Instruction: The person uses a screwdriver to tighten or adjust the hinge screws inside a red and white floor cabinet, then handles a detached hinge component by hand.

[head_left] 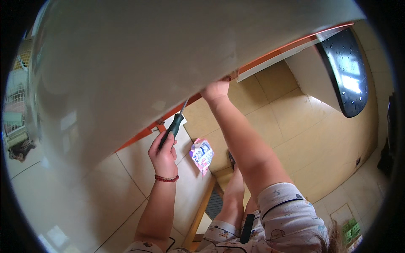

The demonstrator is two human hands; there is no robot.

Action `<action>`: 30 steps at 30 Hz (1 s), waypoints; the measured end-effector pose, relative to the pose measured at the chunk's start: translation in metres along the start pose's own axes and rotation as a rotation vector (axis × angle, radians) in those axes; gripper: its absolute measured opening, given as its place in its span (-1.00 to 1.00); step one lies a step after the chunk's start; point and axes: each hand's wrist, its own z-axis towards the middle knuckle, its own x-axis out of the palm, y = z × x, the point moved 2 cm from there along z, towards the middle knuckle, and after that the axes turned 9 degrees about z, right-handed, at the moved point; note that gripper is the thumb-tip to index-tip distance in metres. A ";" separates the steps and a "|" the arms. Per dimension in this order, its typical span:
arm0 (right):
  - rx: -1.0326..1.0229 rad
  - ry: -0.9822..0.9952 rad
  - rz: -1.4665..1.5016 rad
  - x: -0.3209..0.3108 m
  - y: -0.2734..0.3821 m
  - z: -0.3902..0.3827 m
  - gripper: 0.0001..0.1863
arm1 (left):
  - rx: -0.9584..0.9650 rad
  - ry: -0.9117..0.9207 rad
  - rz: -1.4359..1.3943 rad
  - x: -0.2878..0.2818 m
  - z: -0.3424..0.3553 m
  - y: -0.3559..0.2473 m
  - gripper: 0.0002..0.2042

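My left hand (164, 154) holds a screwdriver (173, 128) by its dark green handle, with the metal shaft pointing up to the edge of a large pale, glossy panel (118, 67). An orange strip (274, 52) runs along the panel's lower edge, with a small dark fitting (160, 122) near the screwdriver. My right hand (214, 90) reaches up to that edge, right of the screwdriver tip, with its fingers curled at the edge and partly hidden; I cannot make out what they grip.
A pink and white soft package (201, 154) lies on the tiled floor (278, 126) by my legs. At the upper right stands a white fixture with a wet black top (344, 76). A wire rack (19, 63) with assorted items is at the far left, and a wooden-edged opening (202, 202) is below.
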 end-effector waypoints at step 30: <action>-0.049 0.216 0.163 -0.014 -0.007 -0.014 -0.61 | -0.055 -0.034 -0.197 0.092 0.074 -0.024 -0.87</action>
